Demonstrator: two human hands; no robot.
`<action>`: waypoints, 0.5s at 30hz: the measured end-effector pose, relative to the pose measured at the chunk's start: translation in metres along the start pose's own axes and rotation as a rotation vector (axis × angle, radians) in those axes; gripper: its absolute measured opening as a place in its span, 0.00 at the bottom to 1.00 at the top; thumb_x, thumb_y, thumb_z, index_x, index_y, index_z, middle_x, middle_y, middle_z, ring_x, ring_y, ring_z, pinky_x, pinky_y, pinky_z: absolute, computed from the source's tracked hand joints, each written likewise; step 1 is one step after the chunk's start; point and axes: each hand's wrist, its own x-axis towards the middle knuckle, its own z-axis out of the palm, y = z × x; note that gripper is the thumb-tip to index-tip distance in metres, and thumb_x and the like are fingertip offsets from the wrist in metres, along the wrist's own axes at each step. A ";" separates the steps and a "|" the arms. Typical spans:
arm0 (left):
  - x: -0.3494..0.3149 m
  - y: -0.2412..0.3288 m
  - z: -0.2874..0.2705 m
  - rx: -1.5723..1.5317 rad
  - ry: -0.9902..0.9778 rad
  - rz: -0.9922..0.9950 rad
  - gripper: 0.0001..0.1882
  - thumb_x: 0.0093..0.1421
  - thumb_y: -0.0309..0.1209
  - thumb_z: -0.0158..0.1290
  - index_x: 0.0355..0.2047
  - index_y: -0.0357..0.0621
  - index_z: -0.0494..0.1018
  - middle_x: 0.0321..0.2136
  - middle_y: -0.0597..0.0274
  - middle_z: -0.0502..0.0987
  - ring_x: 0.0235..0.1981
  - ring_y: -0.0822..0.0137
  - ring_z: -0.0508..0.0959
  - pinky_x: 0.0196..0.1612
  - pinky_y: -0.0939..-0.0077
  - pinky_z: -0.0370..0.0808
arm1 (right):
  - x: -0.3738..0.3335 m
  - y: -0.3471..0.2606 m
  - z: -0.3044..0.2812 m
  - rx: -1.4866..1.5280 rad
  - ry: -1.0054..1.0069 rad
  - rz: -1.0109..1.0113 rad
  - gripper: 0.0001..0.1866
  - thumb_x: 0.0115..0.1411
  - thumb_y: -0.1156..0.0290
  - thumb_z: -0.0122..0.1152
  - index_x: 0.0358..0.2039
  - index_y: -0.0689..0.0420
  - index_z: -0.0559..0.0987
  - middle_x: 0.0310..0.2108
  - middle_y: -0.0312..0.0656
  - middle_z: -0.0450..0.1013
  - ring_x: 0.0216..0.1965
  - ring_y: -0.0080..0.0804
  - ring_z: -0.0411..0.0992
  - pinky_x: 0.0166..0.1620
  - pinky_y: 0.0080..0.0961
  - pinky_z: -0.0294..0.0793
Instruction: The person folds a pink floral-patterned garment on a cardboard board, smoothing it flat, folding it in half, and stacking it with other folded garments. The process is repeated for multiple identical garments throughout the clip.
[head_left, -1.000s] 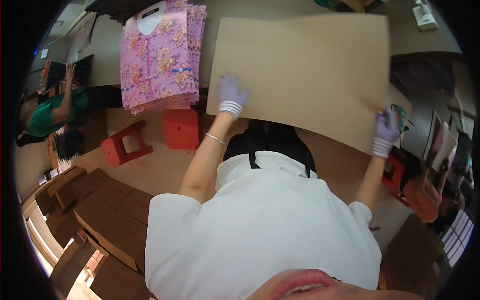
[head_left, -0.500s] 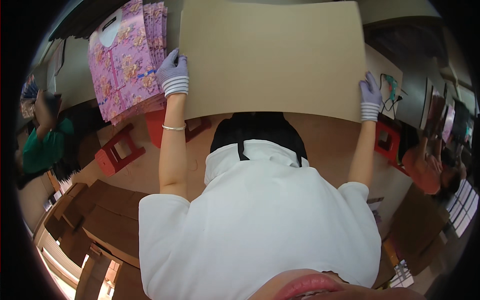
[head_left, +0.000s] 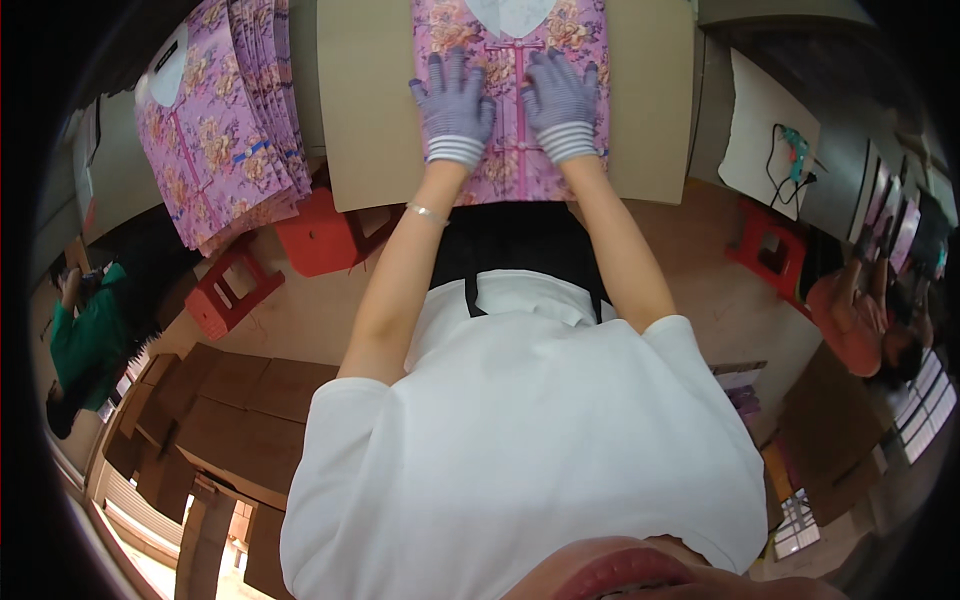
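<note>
A pink-purple floral garment, folded flat with its white neckline at the far end, lies on a tan board in front of me. My left hand, in a grey-purple striped glove, rests flat on the garment's left half with fingers spread. On its right half lies my right hand, gloved alike, palm down and fingers apart. Both hands press on the cloth and grip nothing. The far edges of garment and board are cut off by the top of the picture.
A fanned stack of similar floral garments lies to the left. At right, a green corded tool rests on a pale sheet. Red stools stand below the table edge. Brown cartons are at lower left. Other people work at both sides.
Both hands have let go of the tan board's side edges and come inward, now flat on a floral garment. That garment was not visible on the board before.
</note>
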 end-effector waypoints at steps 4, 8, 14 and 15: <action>-0.015 -0.048 -0.029 -0.850 0.203 -0.172 0.35 0.67 0.46 0.44 0.67 0.40 0.53 0.69 0.47 0.52 0.68 0.45 0.55 0.69 0.56 0.52 | -0.003 0.055 -0.065 0.589 0.172 0.316 0.17 0.62 0.57 0.59 0.45 0.55 0.77 0.48 0.43 0.74 0.50 0.37 0.73 0.56 0.36 0.70; -0.003 -0.063 -0.058 -1.338 0.086 -0.273 0.35 0.69 0.46 0.42 0.70 0.43 0.48 0.69 0.52 0.52 0.68 0.54 0.56 0.70 0.59 0.53 | 0.000 0.099 -0.093 1.304 0.195 0.490 0.26 0.67 0.49 0.53 0.54 0.57 0.73 0.51 0.41 0.72 0.49 0.28 0.72 0.54 0.24 0.71; 0.025 0.023 -0.020 0.279 -0.376 -0.086 0.35 0.65 0.49 0.45 0.67 0.45 0.56 0.71 0.52 0.47 0.71 0.44 0.46 0.68 0.39 0.46 | 0.017 0.011 -0.018 -0.079 -0.165 0.177 0.28 0.66 0.49 0.47 0.61 0.50 0.68 0.65 0.44 0.61 0.66 0.46 0.57 0.65 0.54 0.56; 0.024 0.025 -0.010 0.326 -0.334 -0.079 0.35 0.64 0.49 0.46 0.67 0.45 0.57 0.71 0.51 0.47 0.71 0.42 0.46 0.67 0.36 0.45 | 0.020 -0.003 -0.013 -0.399 -0.252 0.149 0.29 0.65 0.47 0.47 0.61 0.50 0.68 0.66 0.44 0.60 0.67 0.48 0.55 0.65 0.58 0.53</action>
